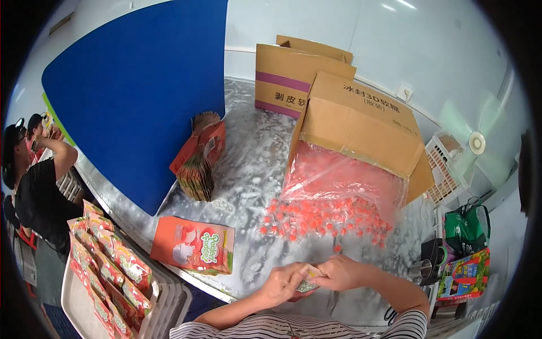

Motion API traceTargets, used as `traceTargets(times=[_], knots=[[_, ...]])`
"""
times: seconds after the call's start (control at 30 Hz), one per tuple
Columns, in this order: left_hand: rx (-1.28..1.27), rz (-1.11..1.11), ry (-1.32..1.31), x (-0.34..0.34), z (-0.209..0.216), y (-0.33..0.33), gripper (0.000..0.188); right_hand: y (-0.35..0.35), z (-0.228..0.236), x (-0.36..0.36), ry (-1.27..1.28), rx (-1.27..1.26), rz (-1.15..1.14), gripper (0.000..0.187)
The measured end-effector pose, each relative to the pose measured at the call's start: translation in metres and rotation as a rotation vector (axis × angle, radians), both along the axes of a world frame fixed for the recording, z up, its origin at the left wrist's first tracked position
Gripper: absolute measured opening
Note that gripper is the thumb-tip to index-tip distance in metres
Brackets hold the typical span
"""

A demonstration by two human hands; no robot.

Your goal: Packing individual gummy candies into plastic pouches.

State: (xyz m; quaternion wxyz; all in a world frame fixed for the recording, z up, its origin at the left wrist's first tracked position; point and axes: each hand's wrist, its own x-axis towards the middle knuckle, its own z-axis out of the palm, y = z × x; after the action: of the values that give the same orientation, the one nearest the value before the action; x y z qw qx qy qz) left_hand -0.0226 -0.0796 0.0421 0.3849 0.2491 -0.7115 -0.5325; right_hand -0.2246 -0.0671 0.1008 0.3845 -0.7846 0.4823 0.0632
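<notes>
Near the front edge of the table, my left hand (285,283) and my right hand (340,272) meet at the top of a small red-and-green candy pouch (308,285). Fingers of both hands pinch its upper edge; most of the pouch is hidden behind my left hand. Just beyond lie many loose red wrapped candies (307,217), spilling from a clear plastic liner (339,172) in a tipped cardboard box (361,121). To the left, a flat red pouch (195,246) lies on the table, with a bundle of stacked pouches (199,161) standing behind it.
A blue partition (135,96) rises at the left. Beside the table, stacked trays (73,299) carry filled pouches (110,265). Another carton (279,76) stands at the back. At the right are a white basket (443,169), a fan (477,143) and bags (466,277). Another person (42,186) sits far left.
</notes>
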Motion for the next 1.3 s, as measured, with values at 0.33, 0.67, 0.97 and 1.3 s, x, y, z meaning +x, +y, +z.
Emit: traceTargets(times=[0.33,0.67,0.97,1.3], knots=[[0.744,0.226,0.160,0.008,-0.001,0.013,0.032,0.038,-0.051,0.013,-1.071,-0.283,-0.965,0.018],[0.496,0.275,0.121,0.002,0.009,0.026,0.030,0.064,-0.050,0.001,-0.996,-0.410,-0.882,0.010],[0.348,0.296,0.123,0.016,0.012,0.041,0.021,0.074,-0.048,0.011,-1.128,-0.429,-0.868,0.011],[0.574,0.130,0.163,0.013,0.007,0.046,0.022,0.073,-0.050,0.018,-1.094,-0.022,-0.874,0.017]])
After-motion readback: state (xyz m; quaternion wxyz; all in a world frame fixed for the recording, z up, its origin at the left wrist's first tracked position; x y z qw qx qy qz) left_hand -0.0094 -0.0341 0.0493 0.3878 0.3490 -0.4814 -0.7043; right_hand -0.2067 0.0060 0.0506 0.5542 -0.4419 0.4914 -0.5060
